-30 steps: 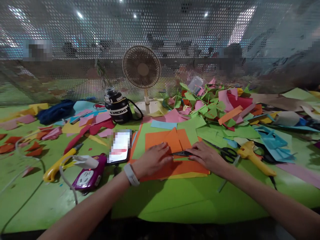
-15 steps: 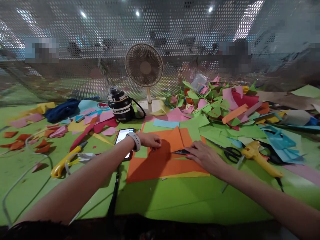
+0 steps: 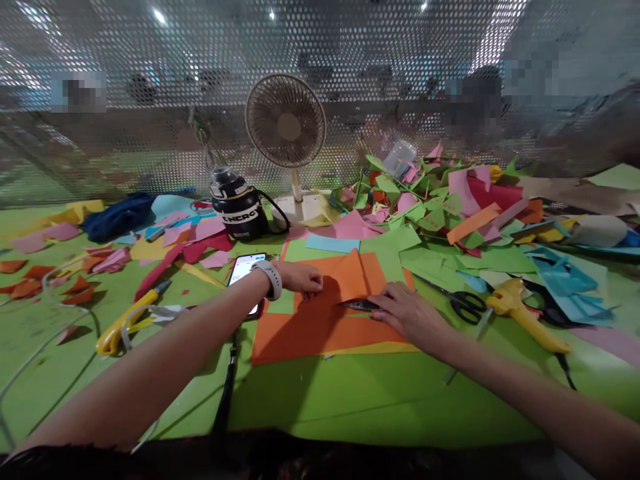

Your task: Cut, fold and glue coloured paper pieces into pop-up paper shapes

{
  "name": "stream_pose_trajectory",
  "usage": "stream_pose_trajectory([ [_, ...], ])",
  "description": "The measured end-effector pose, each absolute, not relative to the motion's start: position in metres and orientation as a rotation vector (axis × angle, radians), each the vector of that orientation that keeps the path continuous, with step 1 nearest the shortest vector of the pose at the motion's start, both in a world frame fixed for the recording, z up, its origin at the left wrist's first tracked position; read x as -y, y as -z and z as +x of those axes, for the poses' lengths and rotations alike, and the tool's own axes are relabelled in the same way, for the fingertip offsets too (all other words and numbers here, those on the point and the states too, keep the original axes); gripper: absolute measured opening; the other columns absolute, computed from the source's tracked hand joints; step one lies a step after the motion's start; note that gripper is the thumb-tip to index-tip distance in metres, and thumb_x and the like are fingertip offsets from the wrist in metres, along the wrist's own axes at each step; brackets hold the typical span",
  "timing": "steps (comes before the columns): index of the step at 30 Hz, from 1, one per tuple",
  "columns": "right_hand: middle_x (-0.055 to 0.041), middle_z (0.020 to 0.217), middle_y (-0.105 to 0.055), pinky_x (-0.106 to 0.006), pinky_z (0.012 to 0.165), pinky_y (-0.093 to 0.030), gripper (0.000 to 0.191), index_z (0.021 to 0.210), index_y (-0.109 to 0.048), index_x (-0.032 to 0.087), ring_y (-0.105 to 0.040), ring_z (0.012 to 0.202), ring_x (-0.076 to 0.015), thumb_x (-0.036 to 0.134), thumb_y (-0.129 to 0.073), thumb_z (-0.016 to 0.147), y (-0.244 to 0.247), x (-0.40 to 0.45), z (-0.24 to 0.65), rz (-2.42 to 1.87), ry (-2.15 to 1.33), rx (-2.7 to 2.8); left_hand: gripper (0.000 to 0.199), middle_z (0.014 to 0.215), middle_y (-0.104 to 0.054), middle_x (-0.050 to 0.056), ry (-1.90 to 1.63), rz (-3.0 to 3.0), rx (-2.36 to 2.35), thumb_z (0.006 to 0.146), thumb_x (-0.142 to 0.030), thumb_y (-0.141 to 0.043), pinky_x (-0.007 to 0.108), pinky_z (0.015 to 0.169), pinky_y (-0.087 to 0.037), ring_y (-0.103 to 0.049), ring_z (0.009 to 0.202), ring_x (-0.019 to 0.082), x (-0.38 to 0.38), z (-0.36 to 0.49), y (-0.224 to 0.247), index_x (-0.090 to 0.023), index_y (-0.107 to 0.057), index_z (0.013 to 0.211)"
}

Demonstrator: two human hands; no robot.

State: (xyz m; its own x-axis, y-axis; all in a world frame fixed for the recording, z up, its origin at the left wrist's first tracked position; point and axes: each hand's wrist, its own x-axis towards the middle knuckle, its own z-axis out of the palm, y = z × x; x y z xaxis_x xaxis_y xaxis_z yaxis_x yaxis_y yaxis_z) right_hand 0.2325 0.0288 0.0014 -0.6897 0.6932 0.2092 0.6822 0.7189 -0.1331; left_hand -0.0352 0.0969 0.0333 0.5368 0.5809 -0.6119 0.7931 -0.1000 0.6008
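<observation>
**A thin black pointed tool [image 3: 356,305] over flat orange paper sheets [image 3: 295,339]**

The right hand [image 3: 406,310] is closed around the back end of the tool, and the tip points left. The left hand [image 3: 306,279] is curled up like a loose fist above the paper. I can't tell if it has anything inside. Black-handled scissors [image 3: 469,307] and a yellow glue gun [image 3: 531,321] lie near the right arm.
</observation>
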Motion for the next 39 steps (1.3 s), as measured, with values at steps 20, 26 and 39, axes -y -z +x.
stream_pose_trajectory([
  [20,-0.0075,0.089,-0.056,-0.031,0.065,-0.048,0.014,0.096,-0.058,0.018,-0.054,0.086,-0.0214,0.030,-0.054,0.089,0.004,-0.023,0.211,-1.134,-0.029,2.685,0.015,0.051,-0.058,-0.001,0.355,1.838,-1.142,0.074,-0.024,-0.051,0.026,0.065,-0.044,-0.055,0.060,0.015,-0.102,-0.028,-0.040,-0.020,-0.053,0.059],
  [26,-0.0081,0.091,-0.056,-0.032,0.069,-0.048,0.020,0.102,-0.058,0.019,-0.054,0.088,-0.0217,0.034,-0.048,0.092,0.006,-0.024,0.204,-1.109,-0.036,2.701,0.015,0.054,-0.060,-0.001,0.384,1.832,-1.164,0.076,-0.028,-0.054,0.029,0.068,-0.045,-0.057,0.062,0.016,-0.108,-0.029,-0.033,-0.019,-0.059,0.066],
  [39,-0.0080,0.089,-0.058,-0.033,0.068,-0.048,0.017,0.099,-0.059,0.017,-0.054,0.083,-0.0214,0.030,-0.053,0.090,0.004,-0.026,0.190,-1.073,-0.071,2.718,0.014,0.063,-0.065,0.001,0.413,1.831,-1.166,0.081,-0.023,-0.054,0.032,0.072,-0.047,-0.060,0.067,0.017,-0.110,-0.030,-0.031,-0.017,-0.062,0.071],
])
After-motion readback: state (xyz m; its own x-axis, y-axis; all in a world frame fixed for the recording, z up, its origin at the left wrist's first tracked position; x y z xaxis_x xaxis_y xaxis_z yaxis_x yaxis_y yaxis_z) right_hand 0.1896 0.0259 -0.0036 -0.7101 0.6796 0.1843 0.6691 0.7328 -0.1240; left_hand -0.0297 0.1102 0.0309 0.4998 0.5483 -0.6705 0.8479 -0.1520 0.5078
